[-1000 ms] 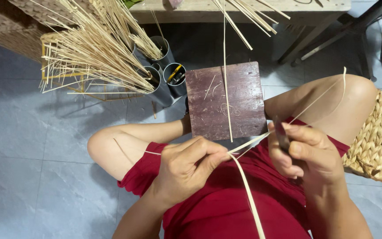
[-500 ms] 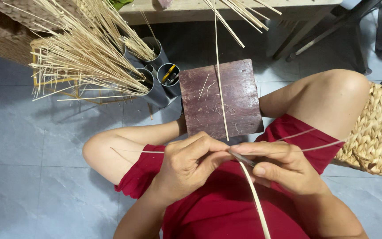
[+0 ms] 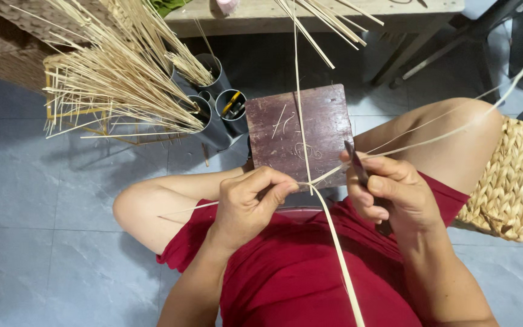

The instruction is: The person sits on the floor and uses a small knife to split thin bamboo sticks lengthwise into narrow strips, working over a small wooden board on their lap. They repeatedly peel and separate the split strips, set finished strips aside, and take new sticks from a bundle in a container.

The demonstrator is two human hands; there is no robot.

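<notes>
My left hand (image 3: 249,203) pinches a pale, flat cane strip (image 3: 334,248) at the point where it splits into thinner strands. My right hand (image 3: 388,194) grips a small dark-handled knife (image 3: 356,165), blade up, with thin strands (image 3: 443,136) running from it up to the right past my knee. One long strand (image 3: 299,91) rises straight up over a dark red wooden block (image 3: 301,136) that stands in front of my lap. I sit with bare knees, in red shorts.
A large bundle of pale cane sticks (image 3: 116,79) fans out of grey tubes (image 3: 213,121) at the upper left. A wooden bench (image 3: 310,15) crosses the top. A woven stool (image 3: 509,181) is under me on the right. Grey tiled floor (image 3: 43,230) lies all around.
My right hand with the knife came in to meet my left hand, then drew back to the right, peeling thin strands off the strip. My left hand kept its pinch.
</notes>
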